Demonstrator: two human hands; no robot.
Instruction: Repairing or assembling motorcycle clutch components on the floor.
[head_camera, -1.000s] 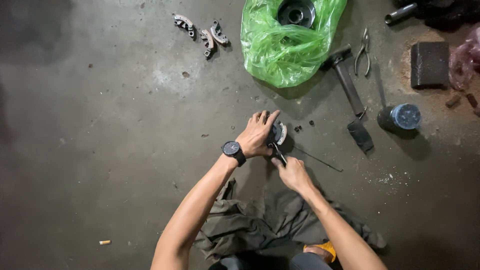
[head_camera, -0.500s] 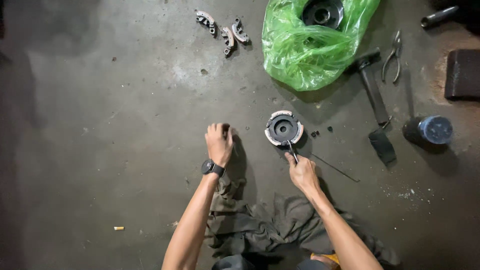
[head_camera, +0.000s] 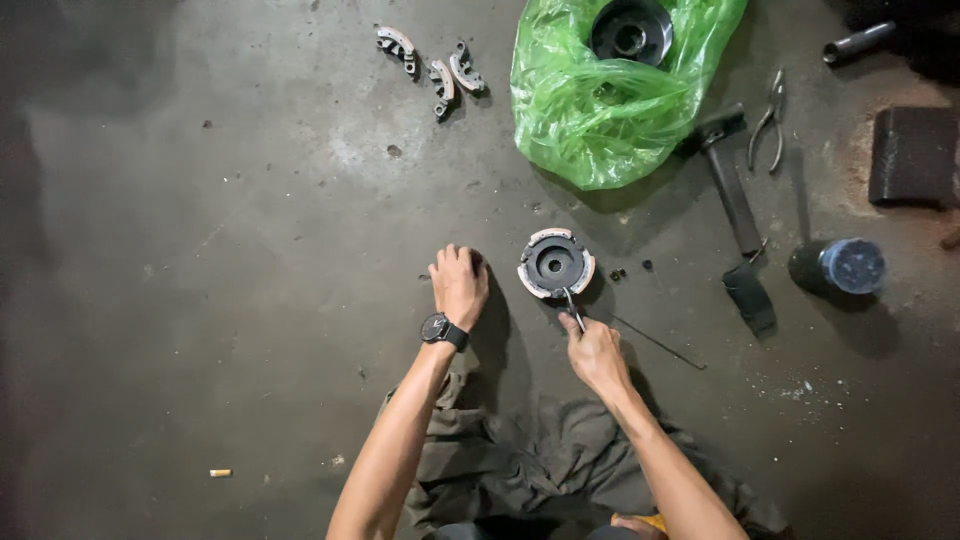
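Right hand (head_camera: 595, 352) clenched on small tool (head_camera: 571, 306), shaft pointing up-frame into round clutch assembly (head_camera: 555, 264); left hand (head_camera: 459, 283) curled knuckles-down on the floor (head_camera: 250, 250).

Round part (head_camera: 556, 265): black centre, pale grey and rust-orange rim segments. Plastic bag (head_camera: 600, 100): translucent bright green, over a black disc (head_camera: 630, 30). Wristwatch (head_camera: 442, 330): black. Floor (head_camera: 200, 250): dark grey, mottled with pale patches. Cloth (head_camera: 520, 465): olive-grey. Cylinder (head_camera: 840, 268): black body, blue-grey end. 3 curved shoes (head_camera: 430, 65): grey metal with tan linings.
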